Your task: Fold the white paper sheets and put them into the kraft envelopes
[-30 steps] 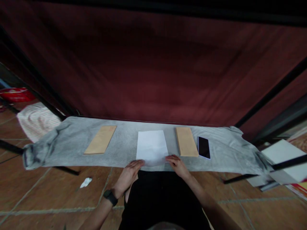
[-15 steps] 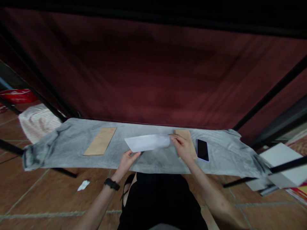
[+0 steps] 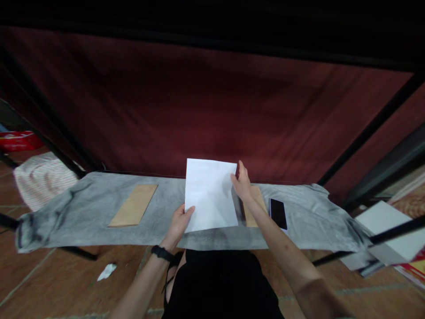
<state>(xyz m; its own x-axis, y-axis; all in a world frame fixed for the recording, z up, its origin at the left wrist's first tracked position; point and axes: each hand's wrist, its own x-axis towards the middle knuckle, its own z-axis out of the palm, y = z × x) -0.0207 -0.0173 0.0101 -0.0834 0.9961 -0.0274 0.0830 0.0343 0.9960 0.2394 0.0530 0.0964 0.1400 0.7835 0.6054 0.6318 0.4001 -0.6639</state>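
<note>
We hold the sheet (image 3: 210,195) up over the middle of the surface (image 3: 83,208), clear of it. Our left hand (image 3: 179,221) pinches its near left corner; our right hand (image 3: 242,184) pinches its far right edge. So the sheet is picked up, but it looks flat and unfolded. The left envelope (image 3: 133,205) and the right envelope (image 3: 255,208), beside a phone (image 3: 278,213), lie flat, neither in hand.

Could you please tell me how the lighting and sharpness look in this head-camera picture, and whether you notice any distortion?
Head view: dim, the top nearly black; the white sheet of paper, held by the left hand and right hand, is brightest, softly shadowed beside the right hand; edges look slightly soft; the black poles at the sides splay outward, a wide-lens look.
</note>
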